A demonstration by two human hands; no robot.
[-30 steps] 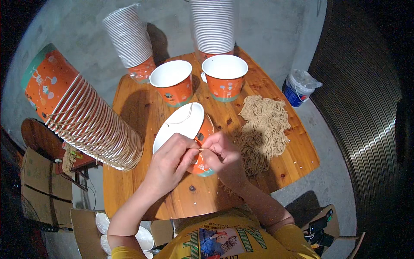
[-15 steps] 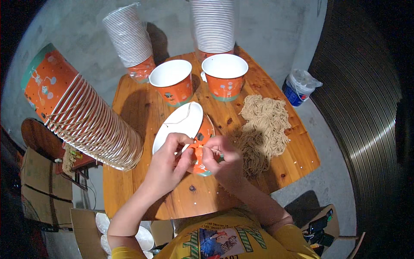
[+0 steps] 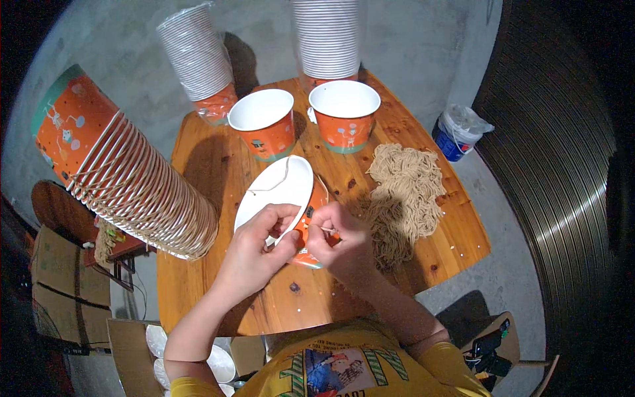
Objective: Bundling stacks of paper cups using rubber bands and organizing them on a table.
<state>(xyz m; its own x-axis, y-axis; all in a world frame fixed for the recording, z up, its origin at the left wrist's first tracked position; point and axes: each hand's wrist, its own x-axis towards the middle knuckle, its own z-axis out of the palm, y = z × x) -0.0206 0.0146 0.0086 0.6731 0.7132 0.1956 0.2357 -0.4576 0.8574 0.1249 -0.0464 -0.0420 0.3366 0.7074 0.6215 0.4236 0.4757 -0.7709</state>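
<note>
An orange paper bucket (image 3: 274, 182) with a white inside lies tipped on its side at the middle of the table, its mouth toward the left. My left hand (image 3: 264, 238) pinches the near part of its rim. Against the bucket's orange outer wall, my right hand (image 3: 336, 238) is closed, with a bit of tan cord (image 3: 328, 229) between its fingertips. Another length of cord (image 3: 284, 177) hangs loosely across the white inside. The fingers partly cover the spot where cord and rim meet.
Two upright paper buckets (image 3: 261, 112) stand behind. A leaning nested stack with cords (image 3: 142, 182) is at left, and wrapped stacks (image 3: 198, 59) are at the back. A heap of tan cord (image 3: 410, 198) lies at right. A blue pail (image 3: 456, 135) is on the floor.
Both hands have shifted slightly at the rim, and the bucket has turned a little. My right hand has moved slightly left and stays closed on the cord.
</note>
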